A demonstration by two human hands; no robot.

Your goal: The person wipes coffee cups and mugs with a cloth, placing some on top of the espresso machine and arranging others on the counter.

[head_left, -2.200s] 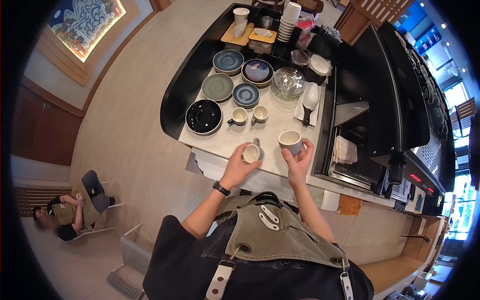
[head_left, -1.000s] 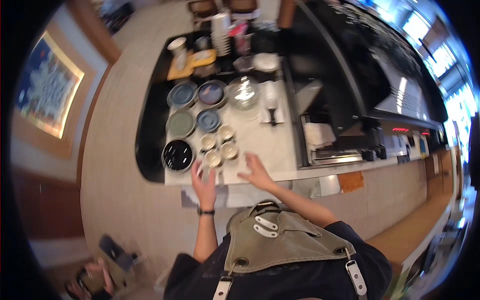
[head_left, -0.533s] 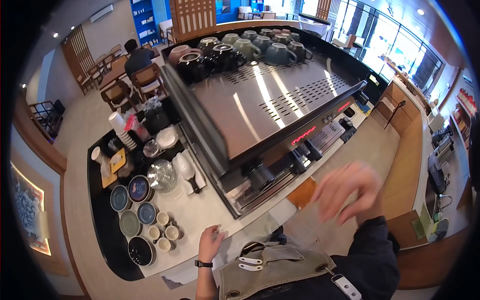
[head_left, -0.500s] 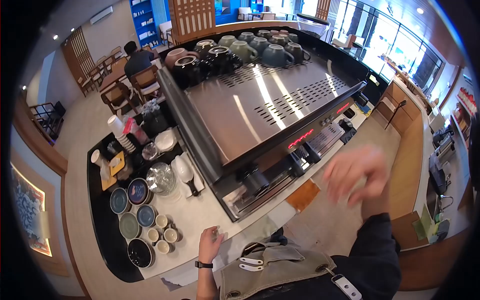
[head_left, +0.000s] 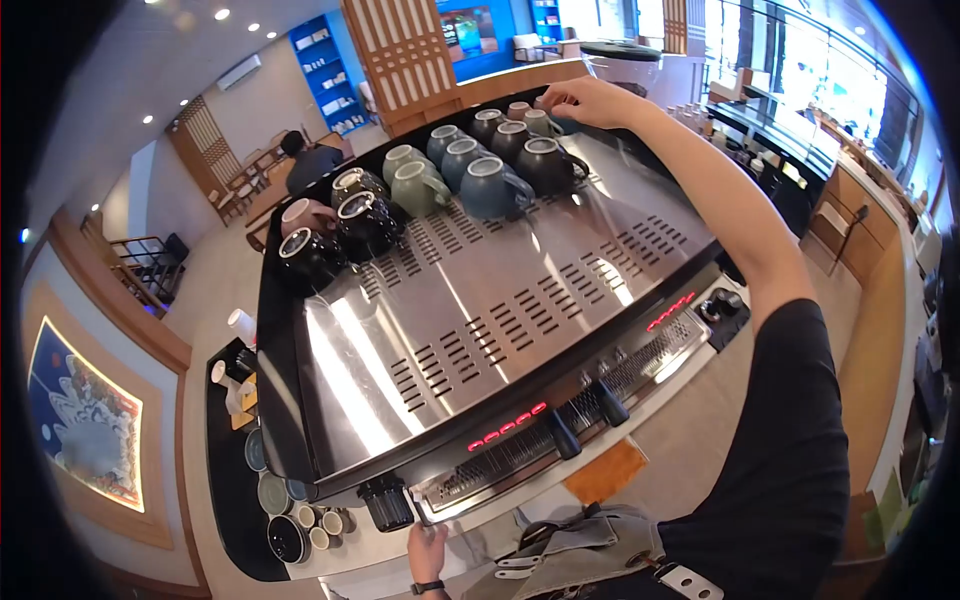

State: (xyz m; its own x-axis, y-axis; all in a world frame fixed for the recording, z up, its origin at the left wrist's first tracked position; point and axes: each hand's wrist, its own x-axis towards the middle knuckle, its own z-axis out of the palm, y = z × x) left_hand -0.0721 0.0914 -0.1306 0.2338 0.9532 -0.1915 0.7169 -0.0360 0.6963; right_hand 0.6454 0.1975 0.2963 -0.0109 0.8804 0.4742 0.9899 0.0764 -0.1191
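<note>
My right hand (head_left: 590,102) reaches over the far right of the coffee machine's metal top (head_left: 470,320), among upside-down cups. Its fingers are bent down at the small cups there; what they grip is hidden. A teal cup (head_left: 566,124) shows just under this hand. Nearer stand a dark cup (head_left: 545,165), a blue cup (head_left: 490,187) and a green cup (head_left: 418,187). Black cups (head_left: 308,258) are at the left end. My left hand (head_left: 427,550) is low at the counter edge, by the machine's front left corner, fingers apart and holding nothing visible.
Several small cups (head_left: 319,537) stand beside a black saucer (head_left: 287,538) on the counter at the lower left. Portafilter handles (head_left: 563,435) and a black knob (head_left: 386,502) jut from the machine's front. An orange cloth (head_left: 606,472) hangs below. A person (head_left: 312,163) sits far behind.
The view has shifted closer over the machine. My right hand has gone from the air at the right front to the cups at the back. My left hand stays near the counter's front edge.
</note>
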